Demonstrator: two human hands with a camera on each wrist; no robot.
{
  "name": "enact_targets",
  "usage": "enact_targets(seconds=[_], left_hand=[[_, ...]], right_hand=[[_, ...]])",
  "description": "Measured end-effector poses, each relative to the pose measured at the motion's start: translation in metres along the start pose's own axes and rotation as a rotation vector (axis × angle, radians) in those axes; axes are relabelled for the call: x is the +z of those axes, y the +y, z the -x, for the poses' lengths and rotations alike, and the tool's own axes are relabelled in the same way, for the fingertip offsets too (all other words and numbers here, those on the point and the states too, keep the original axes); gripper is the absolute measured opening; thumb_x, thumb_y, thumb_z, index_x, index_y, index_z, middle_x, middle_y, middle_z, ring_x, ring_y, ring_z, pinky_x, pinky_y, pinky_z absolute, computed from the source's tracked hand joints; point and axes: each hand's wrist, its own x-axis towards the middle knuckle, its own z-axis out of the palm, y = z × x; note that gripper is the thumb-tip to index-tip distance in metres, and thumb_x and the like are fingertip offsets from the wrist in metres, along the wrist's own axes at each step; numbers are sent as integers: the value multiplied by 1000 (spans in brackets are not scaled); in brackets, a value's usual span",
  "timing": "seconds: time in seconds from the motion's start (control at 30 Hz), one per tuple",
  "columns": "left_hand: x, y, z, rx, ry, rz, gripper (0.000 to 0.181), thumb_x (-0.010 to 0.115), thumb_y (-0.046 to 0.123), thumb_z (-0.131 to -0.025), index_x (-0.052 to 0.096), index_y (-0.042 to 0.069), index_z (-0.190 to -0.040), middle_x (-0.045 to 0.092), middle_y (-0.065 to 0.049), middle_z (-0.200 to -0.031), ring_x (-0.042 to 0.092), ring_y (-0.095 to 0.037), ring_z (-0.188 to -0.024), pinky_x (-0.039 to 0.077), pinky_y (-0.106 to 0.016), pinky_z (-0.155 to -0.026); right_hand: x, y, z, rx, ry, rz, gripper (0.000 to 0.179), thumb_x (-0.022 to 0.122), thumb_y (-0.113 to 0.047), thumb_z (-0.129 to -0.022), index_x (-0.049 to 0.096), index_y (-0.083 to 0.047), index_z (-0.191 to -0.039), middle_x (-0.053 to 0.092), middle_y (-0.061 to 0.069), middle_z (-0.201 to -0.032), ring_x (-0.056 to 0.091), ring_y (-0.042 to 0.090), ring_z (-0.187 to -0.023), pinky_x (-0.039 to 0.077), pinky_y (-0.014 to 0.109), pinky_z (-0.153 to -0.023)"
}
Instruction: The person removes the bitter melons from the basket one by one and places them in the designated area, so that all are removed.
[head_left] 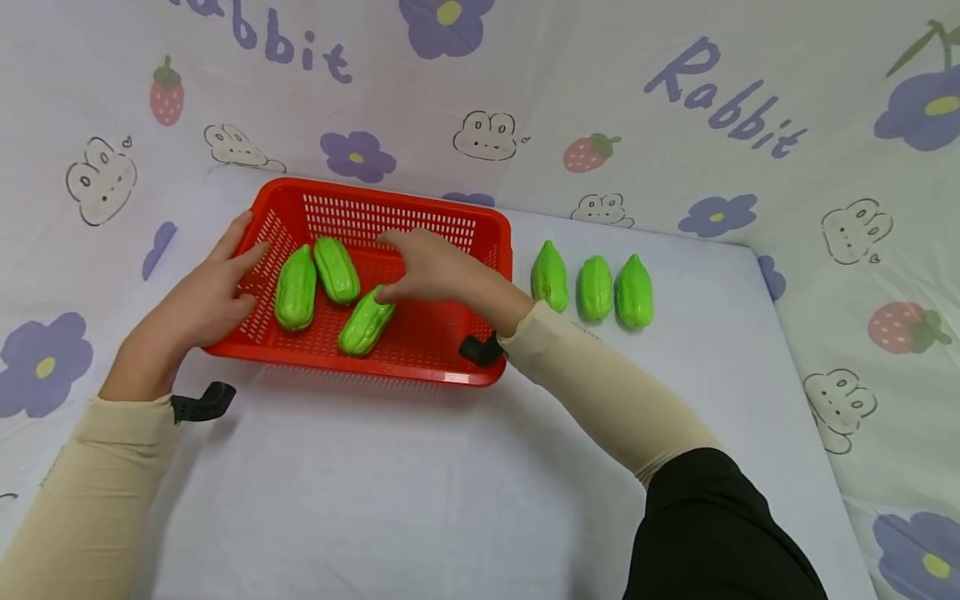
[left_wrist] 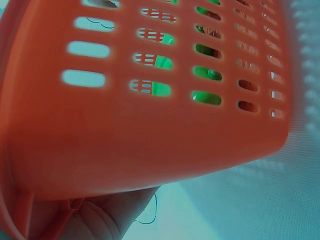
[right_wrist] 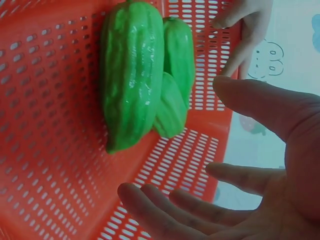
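Observation:
A red plastic basket point(head_left: 420, 374) with slotted walls stands on the table, three green ribbed gourds inside: one at the left point(head_left: 296, 288), one beside it point(head_left: 337, 271), and one slanted nearer the front point(head_left: 366, 325). At the basket's left end, my left hand point(head_left: 197, 307) grips the rim; in the left wrist view the wall point(left_wrist: 125, 135) hides most of it. Over the basket's middle, my right hand point(head_left: 435, 265) has its fingers spread, its thumb close above the slanted gourd. The right wrist view shows nothing between those fingers, with the nearest gourd point(right_wrist: 132, 75) apart from them.
Three similar gourds, a left one point(head_left: 550, 277), a middle one point(head_left: 596, 289) and a right one point(head_left: 634, 292), stand in a row right of the basket on the white tabletop point(head_left: 390, 492). Behind the table hangs a printed cloth point(head_left: 420, 100). My right forearm crosses the basket's right end.

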Motion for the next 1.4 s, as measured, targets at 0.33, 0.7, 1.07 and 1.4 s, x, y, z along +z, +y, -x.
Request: enact_targets(seconds=[0.33,0.7,1.07,1.4], left_hand=[[2,-2,2,-22,-2,-1,80,55,-5,-94,25,-6,-168,-20,-5,-180,12,-51,-161,39,-73,-113],[4,-2,1,-28,-3,2,80,56,-5,-94,25,-6,-168,-20,-5,-180,16,-52,-160,43,-72,-110],[0,0,0,-28,-3,7,78,53,-6,-94,26,-6,-168,-19,-3,-180,12,-49,-162,39,-74,-112],[-2,3,0,-29,-3,14,77,52,-7,-94,26,-7,-167,-19,-4,-180,13,-49,-162,40,-73,-112]], right_hand=[[15,4,-6,22,-14,-20,82,84,-35,-95,48,-8,-163,54,10,-160,43,30,-151,38,42,-123],[30,10,-14,-12,-40,-53,74,84,-40,-95,58,-6,-155,62,11,-151,53,27,-140,44,40,-117],[36,20,-22,-83,-120,-130,59,88,-38,-92,71,-16,-144,70,2,-129,57,21,-111,49,32,-92],[37,24,-27,-122,-100,-77,65,91,-38,-89,72,-6,-142,72,6,-130,57,21,-116,48,31,-99]])
